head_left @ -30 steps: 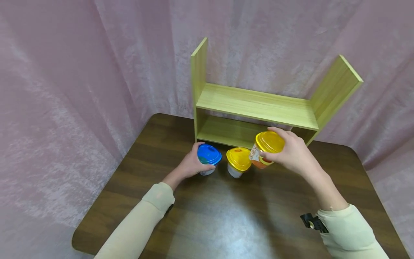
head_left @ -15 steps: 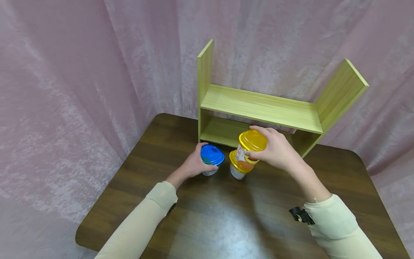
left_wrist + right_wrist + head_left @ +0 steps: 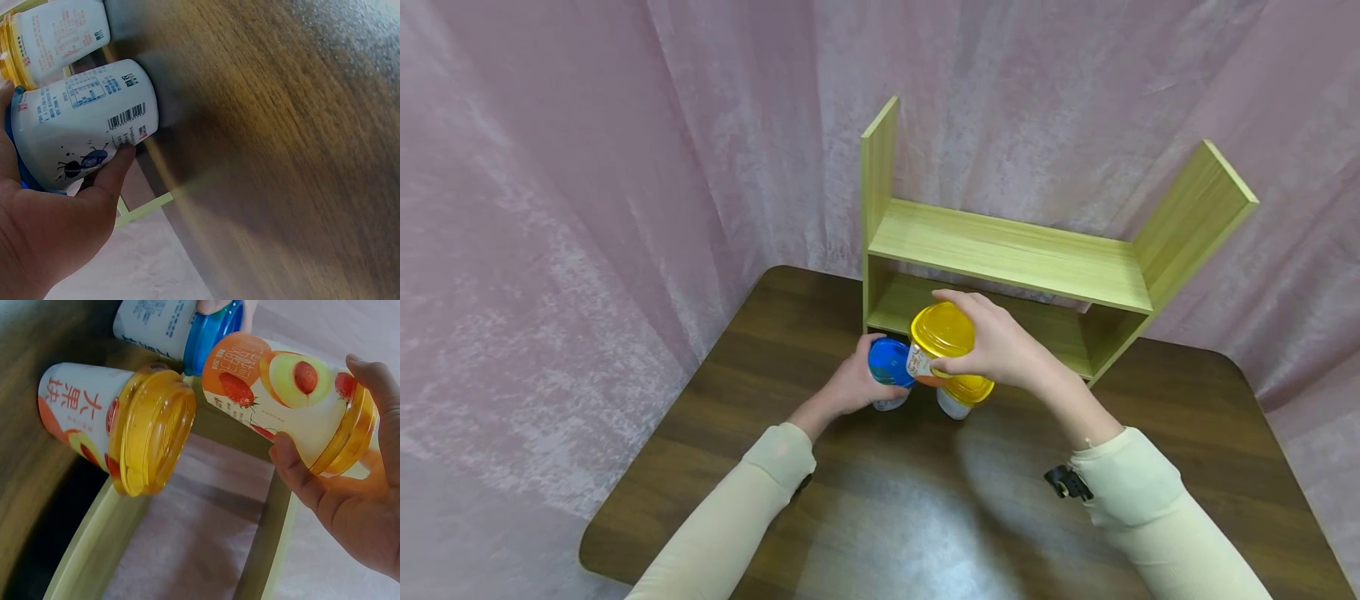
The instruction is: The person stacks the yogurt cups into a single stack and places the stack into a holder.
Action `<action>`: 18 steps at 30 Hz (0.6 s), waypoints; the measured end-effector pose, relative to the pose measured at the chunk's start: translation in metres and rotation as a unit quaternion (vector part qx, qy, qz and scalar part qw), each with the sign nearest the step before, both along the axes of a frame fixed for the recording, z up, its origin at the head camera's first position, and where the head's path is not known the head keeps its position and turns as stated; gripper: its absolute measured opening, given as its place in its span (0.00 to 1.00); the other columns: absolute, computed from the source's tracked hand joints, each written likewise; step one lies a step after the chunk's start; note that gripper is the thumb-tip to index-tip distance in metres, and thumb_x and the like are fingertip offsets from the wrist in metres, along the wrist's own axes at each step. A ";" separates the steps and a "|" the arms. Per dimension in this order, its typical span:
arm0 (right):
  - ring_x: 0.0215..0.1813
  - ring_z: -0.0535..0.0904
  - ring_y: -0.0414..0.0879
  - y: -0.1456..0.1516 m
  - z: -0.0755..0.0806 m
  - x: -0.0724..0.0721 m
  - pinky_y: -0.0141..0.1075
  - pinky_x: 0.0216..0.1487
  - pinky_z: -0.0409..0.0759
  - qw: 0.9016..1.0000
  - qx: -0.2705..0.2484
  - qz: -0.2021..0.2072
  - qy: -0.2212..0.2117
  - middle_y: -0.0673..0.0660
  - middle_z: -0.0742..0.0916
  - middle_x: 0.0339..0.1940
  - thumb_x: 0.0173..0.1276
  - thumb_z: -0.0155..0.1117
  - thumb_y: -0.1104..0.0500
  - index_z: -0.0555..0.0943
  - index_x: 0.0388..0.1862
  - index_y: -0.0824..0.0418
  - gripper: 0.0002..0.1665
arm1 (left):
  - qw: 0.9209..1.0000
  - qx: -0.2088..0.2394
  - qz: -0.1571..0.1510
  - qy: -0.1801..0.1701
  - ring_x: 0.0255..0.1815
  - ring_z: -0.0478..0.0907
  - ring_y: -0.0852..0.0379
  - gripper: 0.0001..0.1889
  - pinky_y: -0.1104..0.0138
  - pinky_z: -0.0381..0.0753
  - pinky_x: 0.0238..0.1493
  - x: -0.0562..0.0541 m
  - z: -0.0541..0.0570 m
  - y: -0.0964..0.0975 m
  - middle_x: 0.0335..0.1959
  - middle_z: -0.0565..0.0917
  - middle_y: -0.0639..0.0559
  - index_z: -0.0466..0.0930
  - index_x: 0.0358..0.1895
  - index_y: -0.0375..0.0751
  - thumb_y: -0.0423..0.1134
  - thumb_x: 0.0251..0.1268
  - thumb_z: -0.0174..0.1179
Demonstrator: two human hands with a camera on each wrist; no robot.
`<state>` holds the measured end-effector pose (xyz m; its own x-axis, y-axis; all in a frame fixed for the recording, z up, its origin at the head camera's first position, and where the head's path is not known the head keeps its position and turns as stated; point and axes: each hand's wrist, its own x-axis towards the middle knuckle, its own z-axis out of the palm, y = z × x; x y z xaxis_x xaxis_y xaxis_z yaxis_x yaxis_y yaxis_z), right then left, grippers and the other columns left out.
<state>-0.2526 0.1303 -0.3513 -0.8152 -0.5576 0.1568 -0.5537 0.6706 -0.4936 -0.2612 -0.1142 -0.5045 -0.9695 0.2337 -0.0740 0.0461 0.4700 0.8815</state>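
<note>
My left hand (image 3: 850, 383) grips a white yogurt cup with a blue lid (image 3: 889, 364), which stands on the table. Its barcode side and the thumb show in the left wrist view. Between thumb and fingers, my right hand (image 3: 996, 343) holds up a yogurt cup with a yellow lid (image 3: 943, 329); fruit pictures cover its side in the right wrist view. The held cup's base is close above the blue lid and overlaps it there. Another yellow-lidded yogurt cup (image 3: 81, 412) stands upright on the table, partly hidden behind the held one in the head view.
A pale wooden shelf (image 3: 1011, 257) with two levels and tall side panels stands right behind the cups. The brown wooden table (image 3: 715, 408) spreads to both sides and in front. A pink curtain (image 3: 625, 167) hangs behind.
My right hand has carried the yellow-lidded yogurt cup leftward, across the standing yellow-lidded one, to the blue-lidded cup. My left hand keeps its grip in place.
</note>
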 end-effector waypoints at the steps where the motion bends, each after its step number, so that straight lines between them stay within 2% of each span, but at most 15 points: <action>1: 0.58 0.75 0.57 -0.003 -0.001 -0.002 0.51 0.54 0.80 1.000 0.000 0.001 -0.004 0.61 0.77 0.65 0.51 0.83 0.47 0.66 0.75 0.56 0.55 | 1.000 0.003 -0.002 0.000 0.58 0.75 0.40 0.56 0.48 0.79 0.57 0.000 0.000 -0.001 0.64 0.72 0.39 0.49 0.77 0.50 0.49 0.50 0.80; 5: 0.56 0.76 0.55 -0.012 -0.003 -0.005 0.49 0.53 0.80 1.000 0.002 0.006 -0.019 0.60 0.77 0.64 0.51 0.83 0.47 0.66 0.73 0.59 0.55 | 1.000 0.009 -0.007 -0.004 0.59 0.74 0.41 0.56 0.48 0.78 0.59 0.002 0.002 -0.002 0.63 0.72 0.41 0.49 0.77 0.49 0.48 0.50 0.80; 11: 0.57 0.76 0.55 -0.020 -0.002 -0.008 0.50 0.55 0.80 1.000 0.004 0.016 -0.018 0.62 0.75 0.67 0.51 0.82 0.47 0.68 0.73 0.58 0.53 | 1.000 0.014 -0.009 0.003 0.60 0.73 0.43 0.55 0.47 0.77 0.61 0.002 0.002 -0.001 0.64 0.71 0.42 0.49 0.77 0.48 0.47 0.51 0.80; 18: 0.64 0.73 0.56 -0.029 0.001 -0.013 0.51 0.62 0.76 0.999 0.011 0.048 -0.014 0.61 0.72 0.71 0.53 0.82 0.48 0.67 0.76 0.56 0.53 | 0.999 0.025 -0.021 0.026 0.59 0.75 0.47 0.52 0.51 0.75 0.64 0.001 -0.001 -0.002 0.63 0.74 0.46 0.51 0.75 0.49 0.45 0.52 0.79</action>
